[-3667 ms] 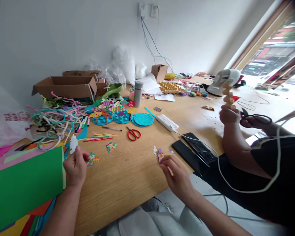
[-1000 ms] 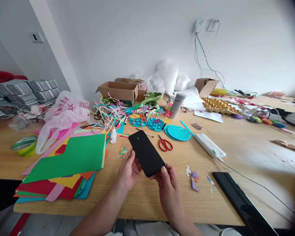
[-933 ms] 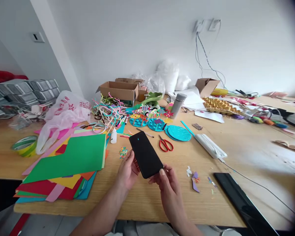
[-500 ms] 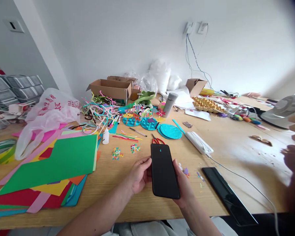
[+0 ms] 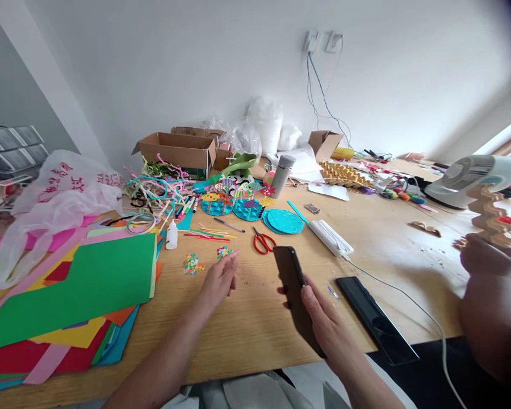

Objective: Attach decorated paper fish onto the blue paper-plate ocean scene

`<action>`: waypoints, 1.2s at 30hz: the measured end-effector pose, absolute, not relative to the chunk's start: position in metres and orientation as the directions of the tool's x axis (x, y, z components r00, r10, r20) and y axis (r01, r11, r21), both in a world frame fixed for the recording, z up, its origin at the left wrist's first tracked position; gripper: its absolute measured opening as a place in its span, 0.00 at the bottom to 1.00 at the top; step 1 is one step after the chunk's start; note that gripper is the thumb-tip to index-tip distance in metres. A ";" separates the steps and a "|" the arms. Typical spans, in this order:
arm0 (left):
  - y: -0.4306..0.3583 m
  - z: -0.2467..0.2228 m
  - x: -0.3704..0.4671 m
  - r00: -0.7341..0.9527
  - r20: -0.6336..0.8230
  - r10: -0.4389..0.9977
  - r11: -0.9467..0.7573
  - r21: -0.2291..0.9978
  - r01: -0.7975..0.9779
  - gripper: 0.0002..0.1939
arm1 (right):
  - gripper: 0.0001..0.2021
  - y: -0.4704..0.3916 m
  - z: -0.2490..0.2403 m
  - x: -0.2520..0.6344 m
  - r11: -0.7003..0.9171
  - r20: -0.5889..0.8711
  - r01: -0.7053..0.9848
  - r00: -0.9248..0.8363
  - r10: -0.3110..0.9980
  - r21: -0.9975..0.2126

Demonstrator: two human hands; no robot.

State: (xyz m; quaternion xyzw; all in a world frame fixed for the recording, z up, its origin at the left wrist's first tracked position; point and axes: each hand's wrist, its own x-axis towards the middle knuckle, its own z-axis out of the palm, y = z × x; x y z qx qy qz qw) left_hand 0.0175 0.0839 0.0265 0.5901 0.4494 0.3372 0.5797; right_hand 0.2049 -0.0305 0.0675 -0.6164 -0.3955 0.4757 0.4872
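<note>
My right hand (image 5: 321, 312) is wrapped round a black smartphone (image 5: 296, 289), which is tilted on its side above the table's front part. My left hand (image 5: 221, 275) hovers apart from the phone, loosely open, its fingers stretched forward over the wood. Just beyond its fingertips lies a small pile of coloured paper bits (image 5: 224, 251). Another such pile, confetti-like (image 5: 192, 265), lies to its left. Red-handled scissors (image 5: 263, 241) rest on the table between and beyond my hands. A white glue bottle (image 5: 171, 235) stands upright at the left.
Coloured paper sheets (image 5: 119, 278) cover the left. Blue discs (image 5: 284, 221), a grey thermos (image 5: 283, 175) and a white power strip (image 5: 332, 238) stand farther back. A dark slab (image 5: 375, 318) overhangs the front edge. Another person's hand (image 5: 489, 258) holds a wavy cardboard piece (image 5: 489, 210) at right.
My left hand has let go of the phone and moved left towards the paper bits. My right hand has turned the phone onto its side. The view has shifted right.
</note>
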 end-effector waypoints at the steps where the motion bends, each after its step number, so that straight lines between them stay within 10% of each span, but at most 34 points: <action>1: 0.086 0.026 0.014 0.357 -0.152 0.922 0.124 0.987 0.098 0.32 | 0.34 -0.031 0.065 0.207 -0.139 -0.072 0.217 0.293 0.953 -0.966; 5: 0.087 0.027 0.009 0.348 -0.201 0.916 0.228 0.973 -0.038 0.34 | 0.34 -0.033 0.059 0.213 -0.027 0.321 0.757 0.308 0.896 -0.653; 10: 0.086 0.030 0.009 0.348 -0.203 0.915 0.259 0.958 -0.122 0.34 | 0.36 -0.034 0.060 0.209 -0.018 0.454 0.856 0.292 0.842 -0.516; 15: 0.088 0.031 0.006 0.323 -0.207 0.923 0.267 0.951 -0.155 0.35 | 0.32 -0.030 0.068 0.218 -0.046 0.037 0.181 0.431 0.902 -0.982; 20: 0.087 0.035 0.006 0.318 -0.221 0.922 0.293 0.935 -0.198 0.35 | 0.28 -0.029 0.070 0.237 -0.097 -0.315 -0.566 0.303 0.899 -0.819; 36: 0.087 0.034 0.007 0.324 -0.231 0.917 0.313 0.922 -0.228 0.36 | 0.36 -0.031 0.048 0.260 -0.053 -0.279 -0.734 0.190 0.941 -0.678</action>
